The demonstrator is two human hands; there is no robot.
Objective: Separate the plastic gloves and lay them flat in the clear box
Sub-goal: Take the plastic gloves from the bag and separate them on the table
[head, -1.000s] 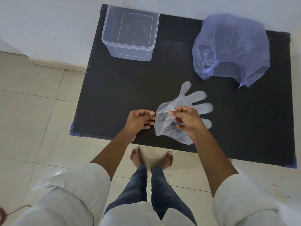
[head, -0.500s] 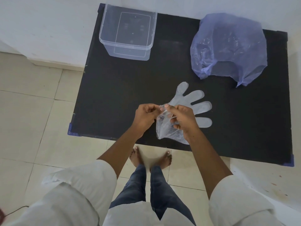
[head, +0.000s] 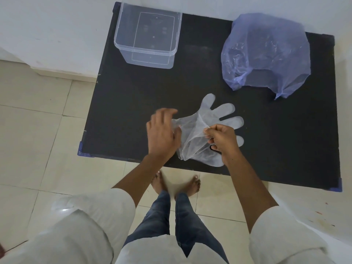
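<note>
Thin translucent plastic gloves [head: 222, 111] lie stacked near the front edge of the black table [head: 133, 96], fingers pointing to the far right. My right hand [head: 223, 140] pinches the top film at the cuff and lifts it. My left hand [head: 162, 132], blurred and with its fingers spread, meets the cuff's left edge, and the film stretches taut between both hands. The clear box [head: 145, 51] stands at the far left corner of the table with nothing in it.
A crumpled blue plastic bag [head: 266, 52] sits at the far right of the table. A white wall runs behind the table. Beige floor tiles and my bare feet [head: 176, 184] show below the front edge.
My hands were pinched together at the cuff. The left hand has since swung left and the cuff film is pulled open between them.
</note>
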